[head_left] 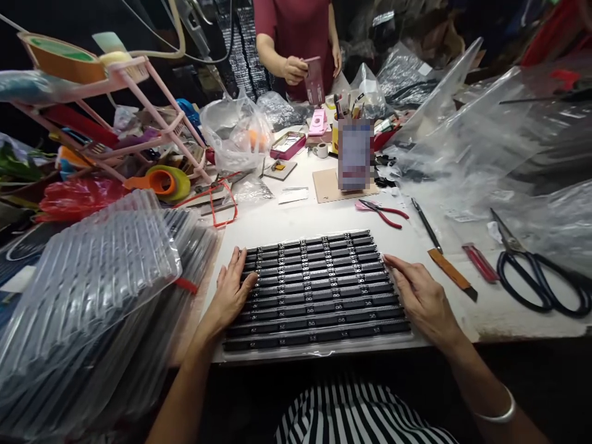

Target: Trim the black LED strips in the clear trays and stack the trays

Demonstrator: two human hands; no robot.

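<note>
A clear plastic tray [324,353] lies flat on the table before me, filled with several rows of black comb-like connector pieces [305,277]. My left hand [231,287] grips the tray's left edge, its thumb over the top and its fingers along the side. At the opposite edge, my right hand [419,293] holds the tray with the index finger reaching forward and the other fingers curled. The undersides of both hands are hidden.
Stacked clear trays [92,277] stand at left beside a pink rack [161,105]. Red-handled pliers [386,213], a pen [426,225], a cutter [451,271] and scissors [531,271] lie at right. A phone [355,154] stands ahead; beyond it, another person [296,49] holds a flat card.
</note>
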